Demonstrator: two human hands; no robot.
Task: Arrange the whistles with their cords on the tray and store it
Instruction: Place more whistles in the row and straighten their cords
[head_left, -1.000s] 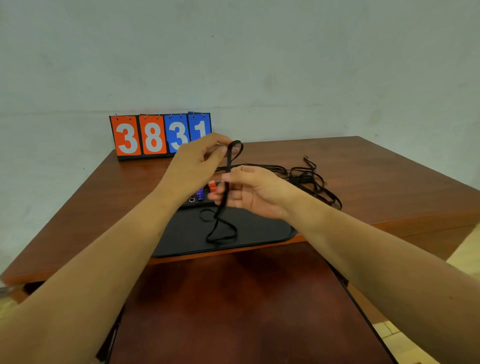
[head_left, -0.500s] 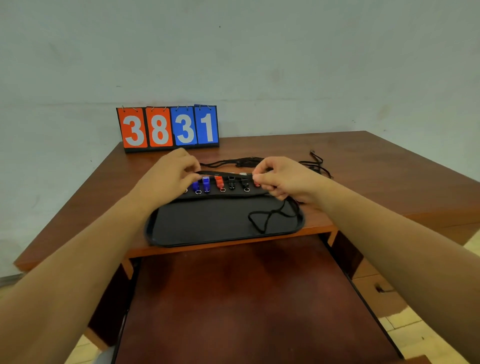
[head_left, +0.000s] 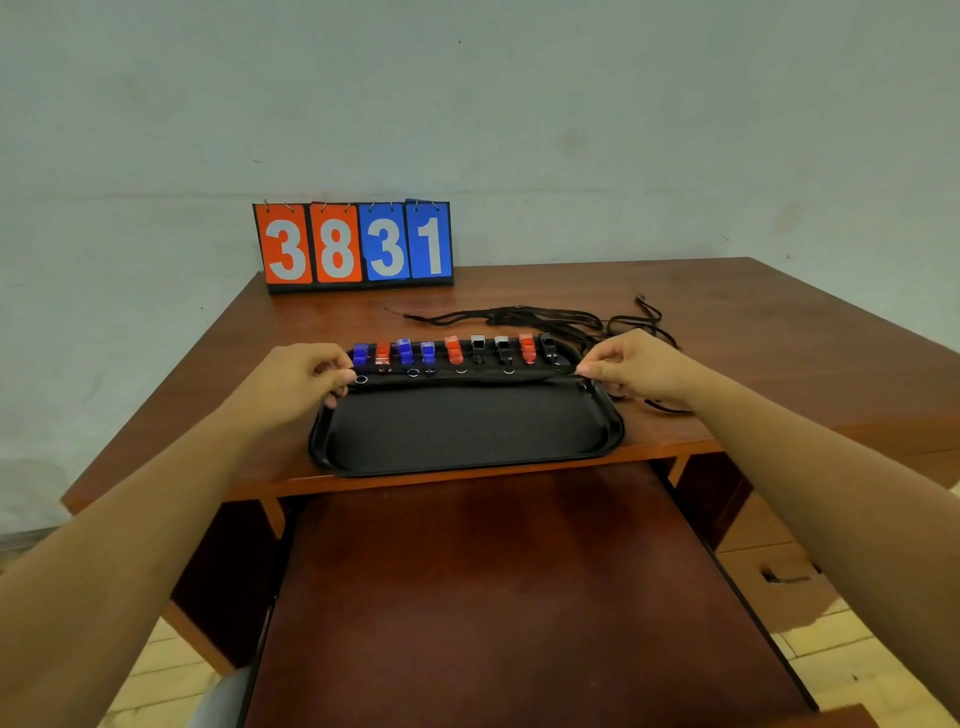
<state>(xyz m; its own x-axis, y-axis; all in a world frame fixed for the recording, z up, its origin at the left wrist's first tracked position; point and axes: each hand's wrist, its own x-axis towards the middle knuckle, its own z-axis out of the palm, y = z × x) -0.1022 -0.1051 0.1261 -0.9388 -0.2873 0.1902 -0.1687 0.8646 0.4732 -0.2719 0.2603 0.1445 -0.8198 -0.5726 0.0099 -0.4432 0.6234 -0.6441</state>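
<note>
The place looks like a plain office or sports store room. A brown wooden desk (head_left: 727, 332) with a handled drawer (head_left: 779, 577) at 4 o'clock stands against a bare pale wall (head_left: 519, 104) on pale floor tiles (head_left: 852, 654). A flip scoreboard (head_left: 353, 244) at 11 o'clock and a row of coloured whistles (head_left: 453, 349) point to sport.

One wide-angle view worn on our head, we look forward and down, close at the near edge of the table (head_left: 779, 338), tray (head_left: 467, 426) mid-frame, facing its far edge, wall (head_left: 623, 130) filling our upper half.

Flip scoreboard (head_left: 354, 243): orange cards "38", blue cards "31".
</note>
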